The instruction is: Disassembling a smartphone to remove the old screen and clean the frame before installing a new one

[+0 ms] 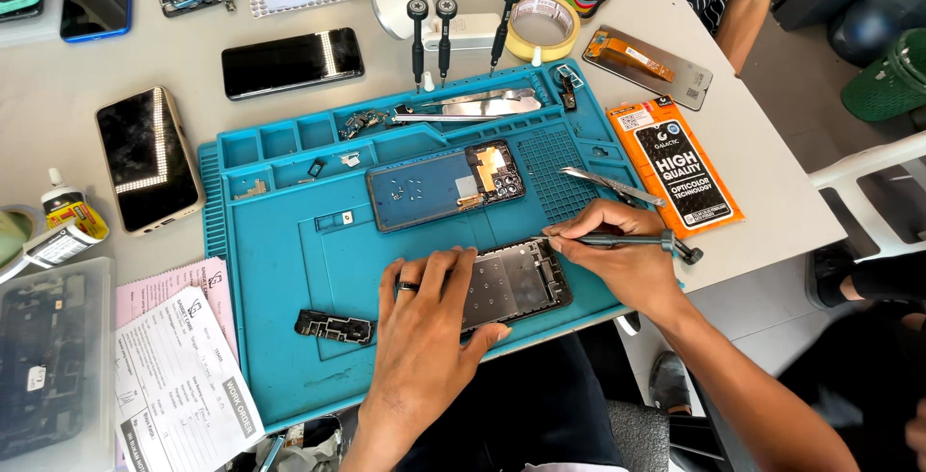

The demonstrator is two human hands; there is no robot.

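An opened phone frame point(511, 281) lies on the blue repair mat point(280, 337) near the table's front edge. My left hand point(424, 327), a dark ring on one finger, presses flat on the frame's left part. My right hand point(617, 255) grips a thin dark screwdriver point(627, 240) whose tip touches the frame's upper right corner. Farther back on the mat lies a blue phone back shell point(429, 188) with a black and orange board at its right end.
A small black part point(335, 326), tweezers point(608, 183) and metal pry tools point(473, 106) lie on the mat. Three screwdrivers point(444, 28), a tape roll point(543, 24), several phones point(149, 159), an orange package point(680, 168), paper forms point(174, 366) and a glue tube point(68, 207) surround it. Another person sits at the far right.
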